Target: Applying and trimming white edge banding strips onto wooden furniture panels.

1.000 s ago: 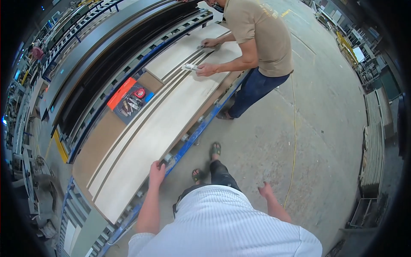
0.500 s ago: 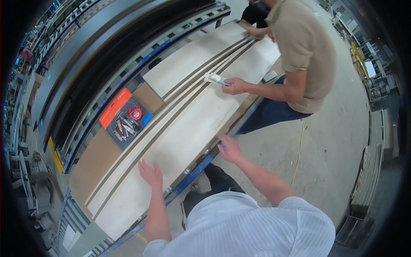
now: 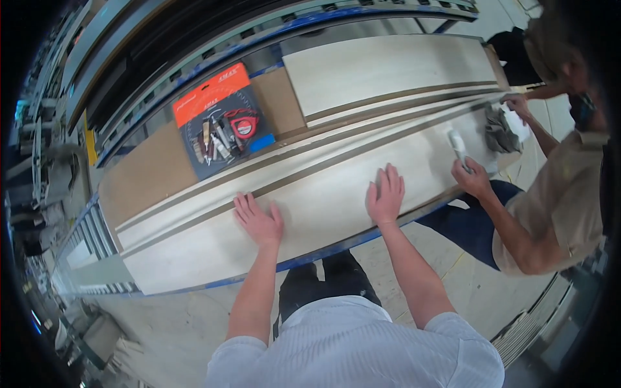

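Observation:
My left hand [image 3: 259, 220] lies flat on the long pale board [image 3: 323, 216], fingertips near a brown strip [image 3: 284, 184] that runs lengthwise along it. Further right, my right hand [image 3: 386, 196] also rests palm down on the same board, its fingers slightly apart. Neither hand holds anything. Beside me on the right, a person grips a tool with a white head and grey handle [image 3: 458, 145], perhaps a brush, over the board. That person's other hand is at the board's far right end, near a grey cloth [image 3: 501, 131].
Beyond the strips lie a brown sheet [image 3: 145, 165] and a second pale board [image 3: 388, 68]. An orange and dark mat [image 3: 213, 107] carries a red tape measure [image 3: 243, 123] and several small hand tools. A blue-edged frame [image 3: 317, 251] borders the near side. Dark panels [image 3: 162, 39] are stacked behind.
The view has turned, shifting the bench round. My right hand has come from the near edge onto the board. The co-worker's white-headed tool is now off the strips, nearer the board's front.

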The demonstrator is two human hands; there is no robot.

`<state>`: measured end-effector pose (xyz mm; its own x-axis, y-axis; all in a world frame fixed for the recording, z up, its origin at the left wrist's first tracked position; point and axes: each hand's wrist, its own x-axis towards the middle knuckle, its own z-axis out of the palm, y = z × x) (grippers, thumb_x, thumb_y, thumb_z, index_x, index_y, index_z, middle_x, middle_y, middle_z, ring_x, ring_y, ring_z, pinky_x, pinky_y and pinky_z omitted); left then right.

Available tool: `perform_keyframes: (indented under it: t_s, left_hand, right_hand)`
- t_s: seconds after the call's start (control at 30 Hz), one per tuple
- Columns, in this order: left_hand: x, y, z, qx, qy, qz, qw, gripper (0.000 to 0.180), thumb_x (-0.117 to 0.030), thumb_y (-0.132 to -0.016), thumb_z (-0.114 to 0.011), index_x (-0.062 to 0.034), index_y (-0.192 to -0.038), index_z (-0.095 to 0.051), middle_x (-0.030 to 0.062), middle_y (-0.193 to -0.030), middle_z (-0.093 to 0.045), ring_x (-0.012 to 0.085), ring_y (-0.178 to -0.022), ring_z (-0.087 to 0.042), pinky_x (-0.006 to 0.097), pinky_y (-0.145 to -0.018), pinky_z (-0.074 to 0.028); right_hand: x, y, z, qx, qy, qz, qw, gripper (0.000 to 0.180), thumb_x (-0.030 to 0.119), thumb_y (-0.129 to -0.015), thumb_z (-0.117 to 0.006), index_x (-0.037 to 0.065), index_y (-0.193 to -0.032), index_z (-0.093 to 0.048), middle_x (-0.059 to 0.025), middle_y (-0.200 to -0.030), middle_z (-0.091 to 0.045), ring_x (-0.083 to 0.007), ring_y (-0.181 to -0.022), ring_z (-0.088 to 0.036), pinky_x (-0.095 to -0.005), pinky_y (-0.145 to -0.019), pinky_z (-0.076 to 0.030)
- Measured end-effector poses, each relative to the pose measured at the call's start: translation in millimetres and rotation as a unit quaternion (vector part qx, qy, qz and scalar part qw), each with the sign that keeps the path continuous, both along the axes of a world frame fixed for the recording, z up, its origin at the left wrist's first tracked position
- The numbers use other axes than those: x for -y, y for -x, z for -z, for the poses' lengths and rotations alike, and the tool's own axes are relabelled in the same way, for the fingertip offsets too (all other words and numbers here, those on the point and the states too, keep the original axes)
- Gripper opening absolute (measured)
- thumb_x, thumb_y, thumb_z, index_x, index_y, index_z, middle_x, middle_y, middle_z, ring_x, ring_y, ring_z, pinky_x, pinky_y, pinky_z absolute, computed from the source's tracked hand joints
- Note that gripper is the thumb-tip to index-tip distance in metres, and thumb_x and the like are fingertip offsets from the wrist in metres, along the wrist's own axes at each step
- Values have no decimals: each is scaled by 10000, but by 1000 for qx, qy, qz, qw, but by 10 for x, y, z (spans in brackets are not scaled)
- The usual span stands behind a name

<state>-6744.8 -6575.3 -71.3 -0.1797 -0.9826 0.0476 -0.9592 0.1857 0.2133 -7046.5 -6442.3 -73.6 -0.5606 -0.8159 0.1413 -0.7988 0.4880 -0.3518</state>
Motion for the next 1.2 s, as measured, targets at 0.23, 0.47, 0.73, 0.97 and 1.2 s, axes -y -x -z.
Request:
perform_keyframes:
  t_s: [0.23,0.47,0.73,0.97,1.2]
  left_hand:
    - [-2,-17,88,2,-4,16,1000,689,-341,-930,-592,29,-1468,-371,225,-1604,-286,394,-1516,-199,546,-1220,-150]
    - [87,46,123,12,7,19,1000,706,-347,-901,-605,39,-1450,-387,254,-1575,-318,428,-1489,-243,575,-1206,-172]
    - [72,32,91,14,-3,16,1000,710,-347,-912,-591,42,-1462,-367,245,-1587,-300,417,-1501,-220,559,-1216,-151]
    - [52,45,143,36,-6,17,999,721,-361,-935,-565,38,-1493,-343,231,-1604,-285,398,-1516,-200,549,-1221,-140]
    - [8,62,142,29,24,35,999,685,-368,-962,-536,12,-1501,-351,206,-1605,-301,372,-1517,-220,525,-1223,-161]
  right_hand:
    - [-25,-8,96,-9,-22,7,1000,504,243,-924,-609,28,-1373,-532,-209,-1509,-445,-376,-1421,-387,-543,-1188,-234]
    - [49,29,106,-14,-28,12,999,512,257,-914,-613,30,-1366,-534,-194,-1520,-434,-367,-1435,-370,-542,-1191,-229]
    - [47,6,64,-8,-23,7,1000,510,229,-901,-610,23,-1360,-533,-207,-1510,-434,-378,-1420,-381,-558,-1180,-236]
    - [43,42,72,-35,-45,33,998,507,236,-889,-619,35,-1348,-543,-193,-1503,-442,-367,-1420,-384,-543,-1188,-240]
    - [33,70,10,10,-19,32,999,479,253,-884,-626,49,-1313,-569,-192,-1484,-458,-353,-1410,-399,-540,-1182,-262]
